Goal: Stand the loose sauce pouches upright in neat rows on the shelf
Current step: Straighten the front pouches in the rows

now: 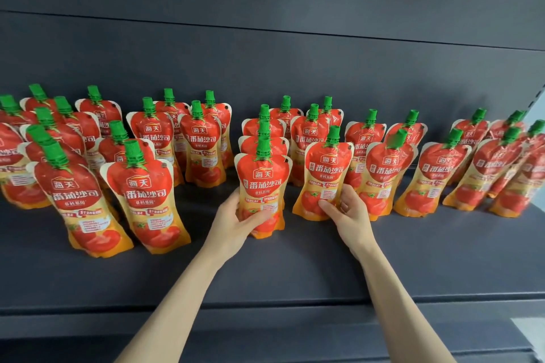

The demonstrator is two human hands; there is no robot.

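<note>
Several red and orange tomato sauce pouches with green caps stand upright in rows on a dark grey shelf. My left hand grips the lower part of the front centre pouch, which stands upright at the head of its row. My right hand holds the lower right side of the neighbouring pouch, thumb across its front. That pouch also stands upright. Both forearms reach in from the bottom of the view.
Two large front pouches stand at the left. More rows fill the right side up to the shelf's end. A dark back panel rises behind. The shelf's front lip runs below my arms.
</note>
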